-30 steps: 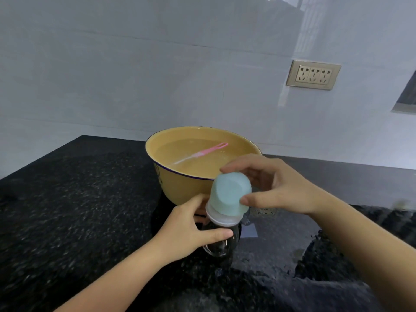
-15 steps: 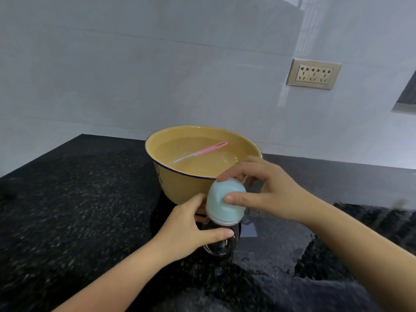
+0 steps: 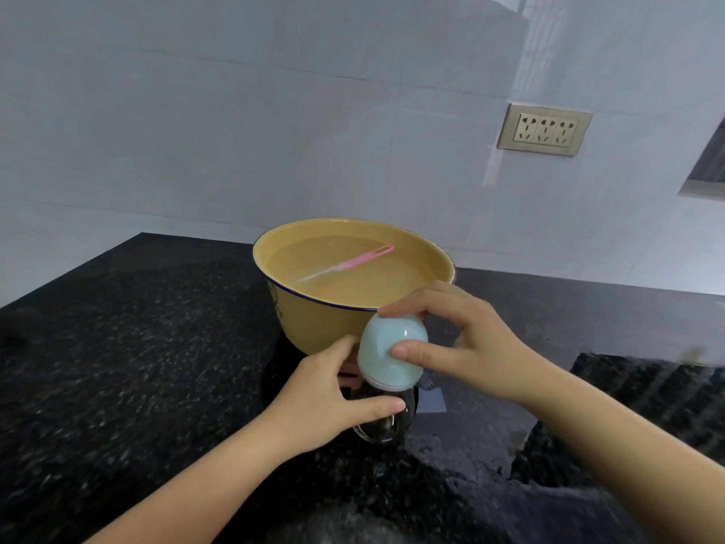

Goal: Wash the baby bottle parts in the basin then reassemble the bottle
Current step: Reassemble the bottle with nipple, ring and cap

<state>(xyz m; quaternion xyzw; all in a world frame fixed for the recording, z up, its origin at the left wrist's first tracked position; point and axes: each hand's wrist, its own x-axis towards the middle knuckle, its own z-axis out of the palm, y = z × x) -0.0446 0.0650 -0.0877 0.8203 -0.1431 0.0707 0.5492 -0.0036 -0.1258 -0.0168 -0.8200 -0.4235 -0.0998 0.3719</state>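
A clear baby bottle stands on the black counter just in front of the yellow basin. My left hand wraps its glass body from the left. A pale blue cap sits on the bottle's top, tilted slightly to the right. My right hand pinches the cap between thumb and fingers. The basin holds water, and a pink brush floats in it. The bottle's neck and nipple are hidden under the cap.
The black speckled counter is wet on the right, with a puddle near the bottle. A tiled wall stands behind the basin, with a socket plate at the upper right. The counter's left edge runs diagonally at far left.
My right hand has brought the blue cap lower onto the bottle's top and shifted its grip around it. My left hand has stayed on the bottle's body.
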